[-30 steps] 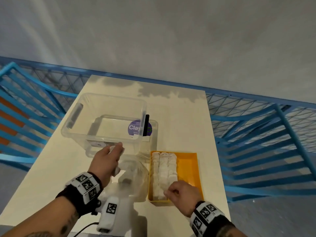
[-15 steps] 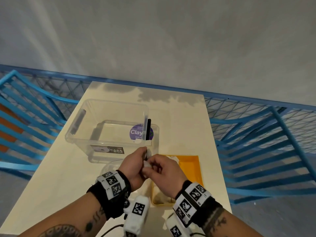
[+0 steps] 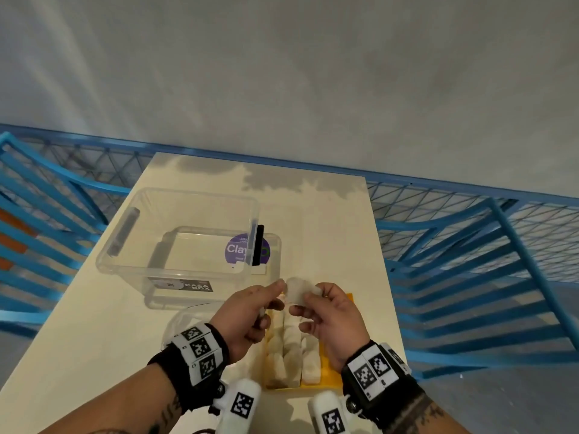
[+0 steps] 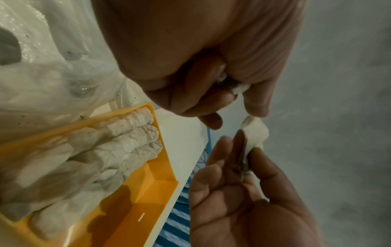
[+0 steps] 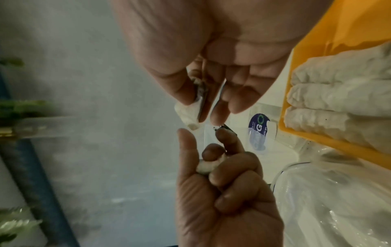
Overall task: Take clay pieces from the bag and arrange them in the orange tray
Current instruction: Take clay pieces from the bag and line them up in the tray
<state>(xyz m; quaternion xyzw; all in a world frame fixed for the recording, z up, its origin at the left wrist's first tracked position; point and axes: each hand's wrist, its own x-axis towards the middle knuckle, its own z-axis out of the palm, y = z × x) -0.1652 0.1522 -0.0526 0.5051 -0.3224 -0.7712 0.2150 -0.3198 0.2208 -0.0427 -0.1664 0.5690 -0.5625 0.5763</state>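
2 hands met above the orange tray [image 3: 336,368]: right hand [image 3: 333,321] pinched a clay piece [image 3: 296,289], left hand [image 3: 247,317] curled around another bit; the bag [image 4: 42,70] lay left, behind stood a clear box [image 3: 175,233]

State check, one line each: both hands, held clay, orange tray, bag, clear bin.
Left hand: curled round a small white clay lump.
Right hand: pinches a flat white clay piece, held above the tray.
Orange plastic tray: three clay rows, right side bare.
Clear plastic bag: crumpled, beside the tray.
Clear plastic storage bin: lidless, nothing inside.
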